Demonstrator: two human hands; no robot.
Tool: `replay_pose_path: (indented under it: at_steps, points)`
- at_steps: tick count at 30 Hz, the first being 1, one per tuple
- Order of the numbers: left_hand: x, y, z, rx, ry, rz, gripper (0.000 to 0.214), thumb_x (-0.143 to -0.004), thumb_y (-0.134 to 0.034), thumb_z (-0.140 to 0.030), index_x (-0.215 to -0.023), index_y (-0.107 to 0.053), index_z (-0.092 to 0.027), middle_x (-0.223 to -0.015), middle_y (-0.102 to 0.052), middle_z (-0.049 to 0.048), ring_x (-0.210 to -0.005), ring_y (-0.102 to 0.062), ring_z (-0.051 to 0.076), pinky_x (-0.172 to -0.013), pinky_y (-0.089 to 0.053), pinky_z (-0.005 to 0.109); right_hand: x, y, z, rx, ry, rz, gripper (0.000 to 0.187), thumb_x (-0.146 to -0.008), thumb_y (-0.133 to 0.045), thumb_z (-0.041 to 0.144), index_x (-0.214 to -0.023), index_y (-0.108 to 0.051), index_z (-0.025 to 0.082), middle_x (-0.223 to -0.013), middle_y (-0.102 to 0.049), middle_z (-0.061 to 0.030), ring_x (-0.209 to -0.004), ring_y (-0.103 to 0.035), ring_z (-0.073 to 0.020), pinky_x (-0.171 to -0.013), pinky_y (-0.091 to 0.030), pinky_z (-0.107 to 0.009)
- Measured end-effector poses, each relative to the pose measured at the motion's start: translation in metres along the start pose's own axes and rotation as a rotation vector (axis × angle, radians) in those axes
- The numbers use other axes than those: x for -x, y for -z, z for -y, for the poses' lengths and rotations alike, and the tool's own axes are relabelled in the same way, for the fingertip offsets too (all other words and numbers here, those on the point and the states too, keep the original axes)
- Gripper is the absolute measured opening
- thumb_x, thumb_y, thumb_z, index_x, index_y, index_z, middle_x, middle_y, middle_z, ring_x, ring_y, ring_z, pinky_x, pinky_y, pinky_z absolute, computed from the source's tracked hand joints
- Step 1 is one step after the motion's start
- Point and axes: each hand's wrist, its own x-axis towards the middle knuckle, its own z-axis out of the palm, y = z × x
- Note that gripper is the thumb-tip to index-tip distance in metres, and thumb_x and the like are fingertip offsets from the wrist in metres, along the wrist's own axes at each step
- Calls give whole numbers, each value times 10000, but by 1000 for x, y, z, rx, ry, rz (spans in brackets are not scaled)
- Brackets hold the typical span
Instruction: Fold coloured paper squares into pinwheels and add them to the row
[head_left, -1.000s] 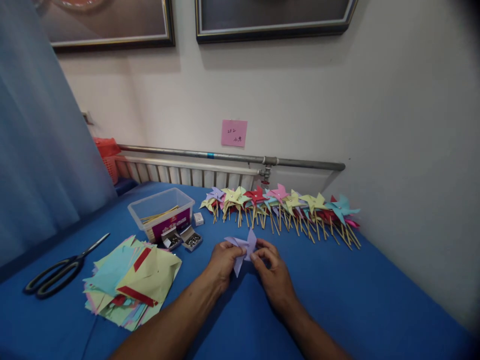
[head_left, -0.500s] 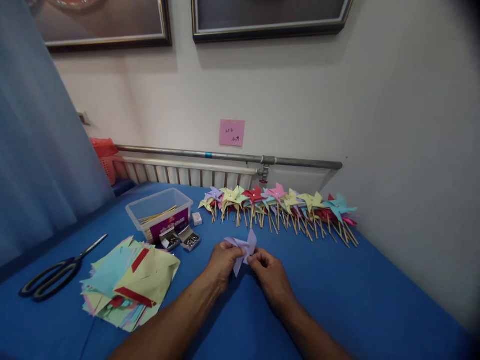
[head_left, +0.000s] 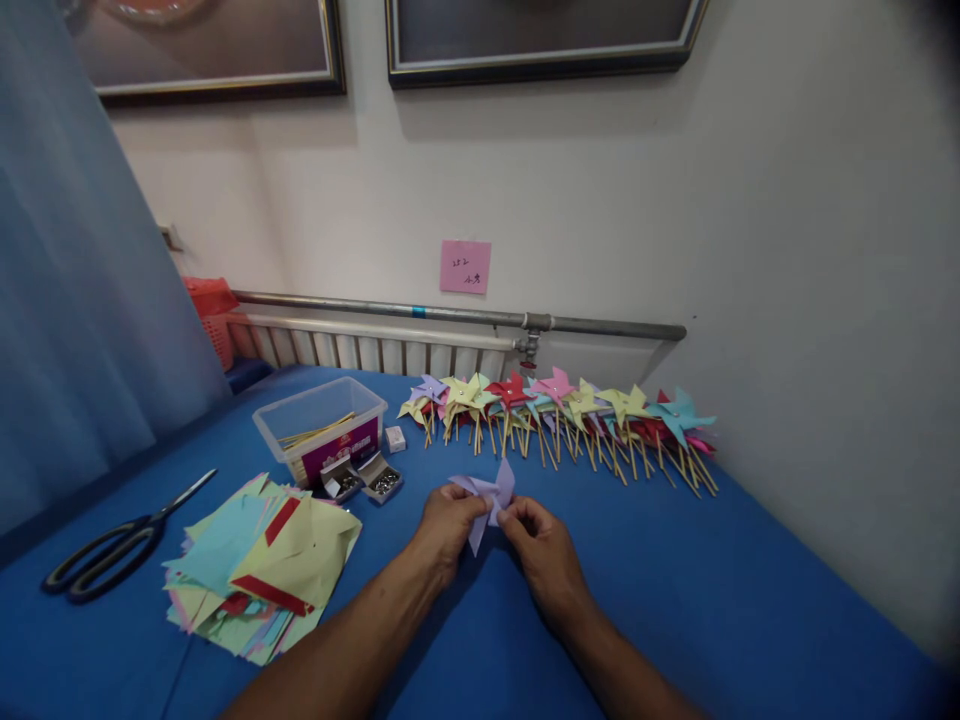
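A light purple paper pinwheel (head_left: 501,488) is held between both hands above the blue table, its blades folded toward the middle. My left hand (head_left: 450,525) pinches it from the left, thumb on its centre. At its lower right edge, the fingertips of my right hand (head_left: 541,545) are closed on the paper. No stick shows on this pinwheel; its underside is hidden. Left of my hands lies a pile of coloured paper sheets (head_left: 255,560). Two small open boxes of metal pins (head_left: 384,482) sit just beyond the pile.
Finished pinwheels on sticks (head_left: 555,400) lie in a row along the back. A clear plastic tub (head_left: 322,425) holds thin wooden sticks. Black-handled scissors (head_left: 127,540) lie at the left, near a blue curtain (head_left: 82,250). A pipe (head_left: 450,316) and radiator run along the wall.
Almost nothing differs. Both hands keep their grip on the purple pinwheel in the same place, and the whole view has shifted very slightly.
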Motion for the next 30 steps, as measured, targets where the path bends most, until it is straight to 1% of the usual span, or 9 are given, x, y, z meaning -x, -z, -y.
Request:
replay_pose_path:
  at_steps: [3,9,12,16,18,21,25,27,30]
  points:
    - [1,-1,0,-13,1,-3,201,-536,-806,-187,-653,-653,-127,-568,-629,18,-502,-516,108,-541,-380,241,-1,0,0,21,-8,-22,319,-763,-669,481,-619,-564,217,-579,-525,37,-569,-457,-145,-588,-395,-276]
    - [1,-3,0,-73,-7,-29,238,-522,-826,-187,-584,-599,-149,-495,-555,-17,-451,-447,90,-502,-331,242,0,1,3,93,6,-28,296,-770,-649,439,-584,-550,231,-564,-547,29,-591,-507,-172,-607,-420,-292]
    - [0,-3,1,-98,-8,-47,226,-523,-819,-176,-591,-605,-150,-503,-561,-15,-456,-456,94,-504,-340,246,1,1,3,113,41,-10,269,-773,-639,426,-604,-553,235,-588,-567,18,-629,-532,-186,-635,-430,-300]
    - [-1,-1,0,-99,-6,-39,228,-536,-797,-179,-562,-571,-161,-469,-533,-22,-433,-428,87,-489,-313,242,-3,2,0,46,12,-68,227,-732,-694,431,-718,-597,226,-701,-639,-5,-705,-587,-199,-682,-457,-313]
    - [-1,0,-1,-64,-1,-14,222,-533,-791,-184,-573,-574,-160,-491,-564,-8,-445,-456,96,-501,-331,247,-6,4,-2,-66,-48,-95,294,-706,-729,445,-854,-621,215,-759,-676,-19,-738,-623,-207,-693,-477,-320]
    - [0,1,-2,-46,16,38,204,-533,-791,-196,-598,-604,-144,-541,-613,22,-481,-513,117,-539,-374,258,-10,8,-2,-214,-132,-5,441,-683,-763,489,-982,-631,192,-746,-697,-24,-704,-643,-203,-684,-492,-327]
    - [1,2,-3,-106,17,72,172,-550,-781,-202,-638,-656,-122,-568,-636,36,-488,-517,118,-542,-377,260,-9,10,2,-300,-160,172,415,-673,-793,499,-912,-668,183,-775,-711,-28,-721,-650,-194,-736,-501,-335]
    - [2,2,-4,-132,24,85,190,-538,-796,-202,-657,-681,-109,-581,-647,43,-490,-521,120,-535,-375,261,-8,10,4,-327,-158,212,405,-670,-802,500,-898,-686,187,-807,-723,-34,-756,-657,-203,-763,-509,-350]
    - [6,-1,-7,-140,30,122,241,-496,-836,-210,-659,-696,-99,-583,-653,42,-498,-533,122,-530,-380,256,-8,10,3,-353,-179,223,420,-654,-820,493,-924,-713,189,-842,-738,-47,-788,-662,-219,-775,-513,-366]
